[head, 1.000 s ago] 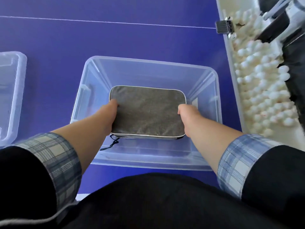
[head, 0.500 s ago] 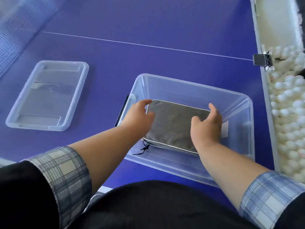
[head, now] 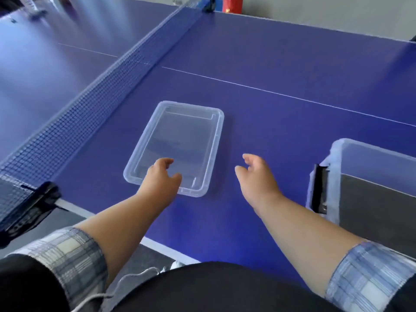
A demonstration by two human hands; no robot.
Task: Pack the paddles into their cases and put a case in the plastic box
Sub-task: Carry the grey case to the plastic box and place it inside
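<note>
The clear plastic box (head: 369, 154) stands at the right edge of the view, with the grey paddle case (head: 380, 203) lying flat inside it. The box's clear lid (head: 180, 145) lies upside down on the blue table in the middle. My left hand (head: 163, 176) hovers over the lid's near end, fingers apart and empty. My right hand (head: 256, 174) is above the bare table between lid and box, also open and holding nothing. No paddle is visible.
The table-tennis net (head: 94, 95) runs diagonally across the left, its black clamp (head: 31, 206) at the near table edge. A black latch (head: 318, 188) sits on the box's left side. A red object (head: 231, 5) stands beyond the far edge.
Both hands have let go of the case and left the box, moving left toward the lid. The view has swung left and up, so the box now sits at the right edge.
</note>
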